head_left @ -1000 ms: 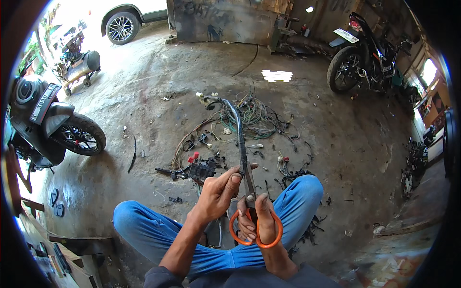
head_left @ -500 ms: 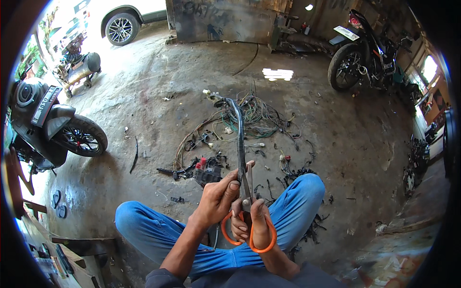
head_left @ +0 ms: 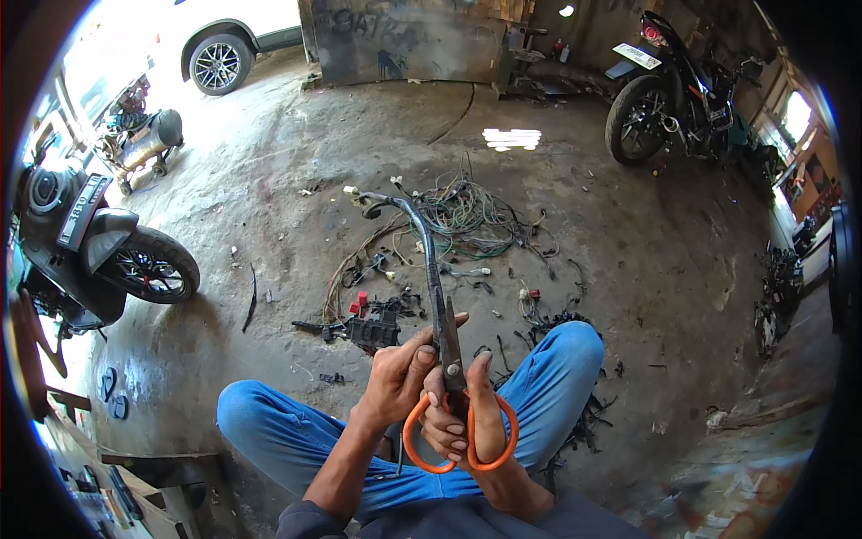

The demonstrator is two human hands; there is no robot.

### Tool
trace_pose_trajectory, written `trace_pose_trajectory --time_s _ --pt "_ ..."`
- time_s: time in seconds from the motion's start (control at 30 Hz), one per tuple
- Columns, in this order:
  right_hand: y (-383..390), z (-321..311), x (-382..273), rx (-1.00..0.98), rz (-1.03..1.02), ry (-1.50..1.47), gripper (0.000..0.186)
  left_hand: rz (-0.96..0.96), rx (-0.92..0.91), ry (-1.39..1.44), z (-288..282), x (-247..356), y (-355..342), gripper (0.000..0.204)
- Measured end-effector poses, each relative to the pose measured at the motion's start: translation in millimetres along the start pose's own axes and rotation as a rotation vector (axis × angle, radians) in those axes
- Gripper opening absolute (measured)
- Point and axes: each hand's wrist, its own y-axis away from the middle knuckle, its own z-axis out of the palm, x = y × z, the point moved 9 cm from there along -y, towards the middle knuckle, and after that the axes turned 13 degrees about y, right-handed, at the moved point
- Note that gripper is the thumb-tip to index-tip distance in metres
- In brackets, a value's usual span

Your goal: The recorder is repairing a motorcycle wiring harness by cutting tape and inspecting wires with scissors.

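Observation:
A long black-wrapped wiring harness [head_left: 432, 265] runs up and away from my left hand [head_left: 395, 377], whose fingers are closed round its near part. Its far end bends left and carries a pale connector [head_left: 351, 190]. My right hand [head_left: 462, 427] grips scissors [head_left: 453, 369] with orange loop handles, fingers and thumb through the loops. The dark blades point away from me and lie against the harness, just right of my left fingers. Whether the harness sits between the blades is hard to see. Beyond my left hand, a black connector block [head_left: 373, 331] with red parts lies on the floor.
A tangle of coloured wires [head_left: 467, 216] spreads over the concrete floor ahead. Black scraps and connectors [head_left: 539, 332] lie near my right knee. Motorcycles stand at left [head_left: 148, 265] and far right [head_left: 637, 121]. An air compressor [head_left: 153, 139] and a car wheel [head_left: 218, 69] are farther back.
The far part of the harness has swung left and the scissors have turned slightly, their handles spread a little wider. Both hands keep their holds. The whole view has shifted slightly.

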Motion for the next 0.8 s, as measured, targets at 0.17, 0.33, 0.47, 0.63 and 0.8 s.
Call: trace_pose_trajectory --time_s 0.17,0.33,0.47,0.63,0.8 --pt "-3 4 -3 0.037 -0.001 -0.043 0.071 -0.046 0.018 0.026 0 -7 3 0.041" --pt "-4 7 -9 0.016 -0.008 -0.054 0.069 0.013 0.019 0.029 0 -4 4 0.042" --pt "-7 11 -13 -0.035 0.007 -0.19 0.067 -0.031 0.007 0.001 -1 -4 7 0.042" --pt "-12 17 -17 -0.071 0.024 -0.326 0.069 -0.005 0.04 0.005 -2 -4 12 0.044" --pt "-6 5 -8 -0.004 0.163 0.233 0.068 -0.094 0.115 0.378 -8 -12 18 0.052"
